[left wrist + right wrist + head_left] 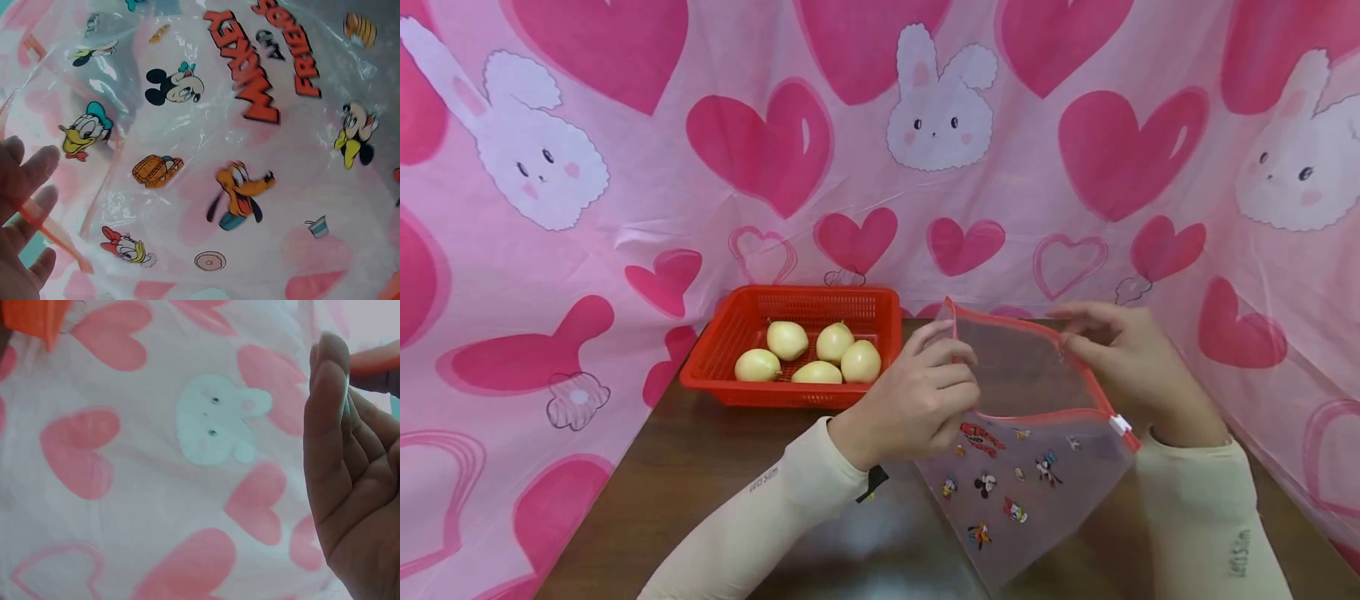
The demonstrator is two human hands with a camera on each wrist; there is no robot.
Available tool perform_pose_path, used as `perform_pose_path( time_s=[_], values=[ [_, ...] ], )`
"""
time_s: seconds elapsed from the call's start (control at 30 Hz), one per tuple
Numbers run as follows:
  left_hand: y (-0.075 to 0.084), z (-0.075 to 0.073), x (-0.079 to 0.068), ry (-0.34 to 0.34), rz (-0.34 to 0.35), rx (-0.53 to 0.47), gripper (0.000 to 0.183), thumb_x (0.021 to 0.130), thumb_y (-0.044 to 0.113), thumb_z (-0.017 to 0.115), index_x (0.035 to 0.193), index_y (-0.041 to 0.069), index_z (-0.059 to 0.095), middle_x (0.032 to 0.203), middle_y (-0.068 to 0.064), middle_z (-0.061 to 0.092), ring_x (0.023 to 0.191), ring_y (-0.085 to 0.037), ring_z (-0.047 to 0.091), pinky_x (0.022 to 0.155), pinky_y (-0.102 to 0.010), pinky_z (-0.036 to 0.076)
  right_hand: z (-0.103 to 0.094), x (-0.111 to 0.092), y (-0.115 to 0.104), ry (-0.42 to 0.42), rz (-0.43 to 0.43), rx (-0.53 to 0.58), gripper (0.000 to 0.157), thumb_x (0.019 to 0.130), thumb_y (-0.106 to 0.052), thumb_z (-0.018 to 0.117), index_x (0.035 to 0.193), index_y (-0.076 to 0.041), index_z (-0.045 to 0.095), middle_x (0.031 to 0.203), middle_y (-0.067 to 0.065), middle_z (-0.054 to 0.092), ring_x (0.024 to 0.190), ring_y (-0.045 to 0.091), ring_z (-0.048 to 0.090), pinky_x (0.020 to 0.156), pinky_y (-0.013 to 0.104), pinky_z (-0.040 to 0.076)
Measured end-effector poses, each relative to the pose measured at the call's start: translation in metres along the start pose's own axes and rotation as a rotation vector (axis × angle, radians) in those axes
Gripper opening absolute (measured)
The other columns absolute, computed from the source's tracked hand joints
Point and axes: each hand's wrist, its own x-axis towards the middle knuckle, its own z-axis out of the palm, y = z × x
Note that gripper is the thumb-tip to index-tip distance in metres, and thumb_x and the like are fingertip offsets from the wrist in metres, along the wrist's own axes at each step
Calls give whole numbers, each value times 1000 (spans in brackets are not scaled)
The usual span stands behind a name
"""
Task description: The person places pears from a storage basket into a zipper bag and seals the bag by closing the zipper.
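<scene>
A clear plastic zip bag [1052, 508] with an orange-red zip edge and cartoon prints hangs between my two hands, its mouth spread apart. My left hand [917, 392] grips the bag's left rim, fingers curled over it. In the left wrist view, the zip strip passes across the fingers [44, 200], and the printed bag [187, 206] fills most of the picture. On the far right rim, my right hand [1131, 354] pinches the zip strip between thumb and fingers [328, 381]. A white slider [1120, 424] sits at the zip's right corner.
To the left on the brown table [647, 492] stands a red plastic basket [797, 397] holding several pale yellow pears [787, 341]. A small black item [871, 483] shows below my left wrist, partly hidden. A pink cloth [865, 192] with hearts and rabbits hangs behind and at both sides.
</scene>
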Motion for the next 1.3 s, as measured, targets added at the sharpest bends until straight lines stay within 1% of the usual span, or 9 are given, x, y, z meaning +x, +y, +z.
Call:
perform_pose_path(
  time_s=[0.17,0.3,0.47,0.6,0.77,0.97,1.13,1.23,1.3],
  values=[
    [3,-15,8,21,21,-39,16,82,7,52,70,12,61,72,1,62,95,-18,58,110,-47,27,-14,-3,-1,115,121,-53,27,91,-11,64,116,-20,69,82,2,69,65,18,64,51,30,53],
    [3,-28,7,21,34,-141,16,81,4,49,69,11,57,70,0,61,91,-17,60,109,-45,29,-21,-5,6,128,134,-92,31,90,-10,65,120,-14,67,81,3,69,63,15,64,51,27,52],
    [1,-35,4,-55,5,-268,12,77,6,49,68,13,53,67,3,54,84,-12,55,105,-38,33,-20,-5,10,111,129,-94,27,88,-7,67,115,-8,65,78,5,68,61,15,64,56,23,52],
    [0,-37,4,-120,-25,-327,8,80,19,61,74,13,63,66,7,54,79,-5,49,97,-31,35,-20,-7,9,96,111,-134,21,88,-11,69,109,-11,65,82,4,69,68,9,64,60,19,50],
    [5,-41,10,-284,-26,-168,19,82,38,72,82,20,73,70,12,61,82,-6,49,97,-37,32,-19,-11,-5,144,40,-112,20,86,-7,71,105,-13,68,82,0,69,69,5,64,63,14,48],
    [32,-36,19,-571,-56,171,9,78,25,68,69,26,68,75,10,61,83,-13,47,94,-43,31,-9,-10,-32,319,-181,-217,23,81,-5,70,102,-13,73,78,1,69,64,-1,59,64,8,43],
    [58,-22,21,-649,30,324,11,76,32,65,67,26,66,74,10,62,92,-17,48,96,-40,29,5,-1,-40,484,-399,-361,22,82,-15,63,98,-7,74,78,6,71,64,16,65,72,5,38],
    [69,-13,17,-670,91,312,12,77,35,60,73,24,63,66,10,60,84,-15,55,97,-37,32,8,2,-41,528,-458,-384,24,83,-18,61,97,-4,73,79,9,71,63,23,66,74,4,36],
    [74,-7,13,-687,82,291,14,76,36,60,80,23,61,67,9,59,79,-14,59,90,-33,40,9,1,-42,524,-477,-417,25,84,-19,60,98,-3,72,80,10,71,64,24,67,70,9,41]
  ],
)
